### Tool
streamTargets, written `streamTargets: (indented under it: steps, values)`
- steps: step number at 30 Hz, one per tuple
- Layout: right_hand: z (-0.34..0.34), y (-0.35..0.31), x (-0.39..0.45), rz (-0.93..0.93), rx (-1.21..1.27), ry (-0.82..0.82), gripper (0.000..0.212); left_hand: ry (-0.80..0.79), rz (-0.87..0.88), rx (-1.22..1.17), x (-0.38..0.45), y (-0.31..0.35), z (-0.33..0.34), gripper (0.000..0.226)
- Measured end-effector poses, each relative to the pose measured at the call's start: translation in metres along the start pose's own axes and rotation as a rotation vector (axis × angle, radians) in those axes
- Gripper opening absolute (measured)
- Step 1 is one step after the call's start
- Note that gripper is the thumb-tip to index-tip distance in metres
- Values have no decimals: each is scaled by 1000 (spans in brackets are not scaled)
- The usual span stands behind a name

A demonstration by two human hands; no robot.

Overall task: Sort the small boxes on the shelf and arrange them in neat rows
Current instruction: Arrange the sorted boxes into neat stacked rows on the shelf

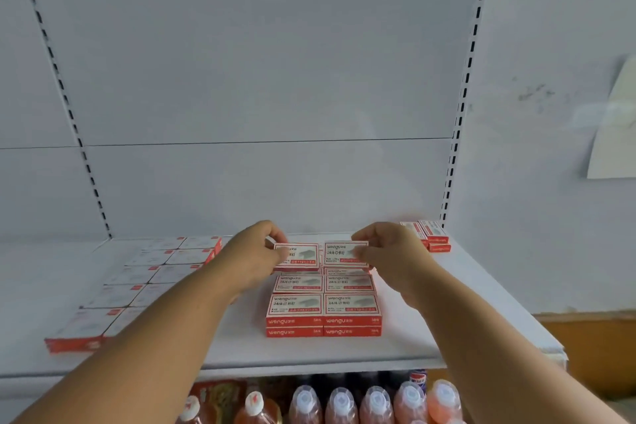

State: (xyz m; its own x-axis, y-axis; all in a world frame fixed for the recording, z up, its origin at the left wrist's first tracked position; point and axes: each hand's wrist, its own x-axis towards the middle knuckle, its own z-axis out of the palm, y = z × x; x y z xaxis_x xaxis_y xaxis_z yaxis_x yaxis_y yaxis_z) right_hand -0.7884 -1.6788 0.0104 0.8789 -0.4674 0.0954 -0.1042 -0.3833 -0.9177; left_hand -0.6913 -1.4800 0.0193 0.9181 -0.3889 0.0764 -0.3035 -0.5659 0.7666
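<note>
Small red-and-white staple boxes lie on a white shelf (413,348). At its middle stands a neat block of stacked boxes (323,306), two columns wide. My left hand (251,255) pinches one box (303,253) at the back of the left column. My right hand (385,251) pinches a second box (340,251) at the back of the right column. Both boxes are held just above the block. More boxes (432,236) are piled at the back right.
A paler double row of flat boxes (137,282) covers the shelf's left part. Below the shelf's front edge stand several bottles with white caps (375,403). Slotted uprights (461,107) frame the grey back panel. A paper sheet (616,127) hangs at the right.
</note>
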Motion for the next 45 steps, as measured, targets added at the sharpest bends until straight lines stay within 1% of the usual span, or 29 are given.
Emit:
streamTargets:
  steps: [4, 7, 9, 11, 14, 16, 19, 21, 25, 27, 29, 30, 32, 34, 37, 40, 41, 42, 44, 45]
  values:
    - [3, 6, -3, 8, -68, 43, 11, -58, 17, 36, 3, -8, 7, 3]
    - [7, 7, 0, -5, -241, 43, 8, -82, 60, 170, 5, -8, 11, 5]
    - [9, 7, 2, -19, -372, 29, 10, -78, 86, 241, 6, -7, 11, 10]
    - [9, 6, 3, -45, -452, 14, 14, -70, 97, 295, 7, -2, 10, 14]
    - [-1, 6, 6, -108, -489, 50, 20, -30, 146, 364, 9, 11, 14, 24]
    - [-15, 7, 10, -131, -477, 124, 16, -15, 204, 378, 10, 24, 21, 22]
    - [-44, 13, 19, -110, -418, 195, 8, -50, 287, 387, 11, 51, 37, 19]
    - [-64, 21, 26, -108, -430, 205, 5, -83, 333, 394, 13, 72, 50, 20]
    - [-98, 42, 43, -79, -492, 180, 13, -103, 403, 468, 22, 108, 82, 23]
    - [-111, 50, 55, -37, -526, 148, 20, -117, 378, 507, 31, 122, 100, 24]
    - [-121, 56, 66, 8, -556, 115, 30, -117, 310, 552, 44, 135, 121, 24]
    - [-122, 56, 69, 28, -587, 103, 34, -120, 267, 576, 51, 139, 128, 27]
    - [-124, 58, 74, 56, -660, 51, 33, -142, 173, 615, 63, 147, 145, 44]
    - [-127, 63, 78, 73, -674, -11, 26, -175, 95, 677, 71, 148, 162, 53]
    - [-133, 72, 86, 72, -606, -40, 20, -183, 4, 739, 80, 143, 177, 55]
    - [-143, 74, 94, 102, -495, -80, 36, -182, -75, 700, 86, 145, 178, 52]
    - [-145, 76, 97, 114, -450, -97, 37, -182, -94, 692, 86, 147, 177, 50]
    - [-147, 76, 99, 129, -396, -126, 34, -177, -109, 684, 85, 149, 175, 47]
    - [-148, 77, 101, 140, -294, -159, 16, -155, -139, 634, 82, 152, 172, 38]
    - [-148, 76, 101, 149, -258, -160, 10, -140, -148, 597, 81, 152, 171, 35]
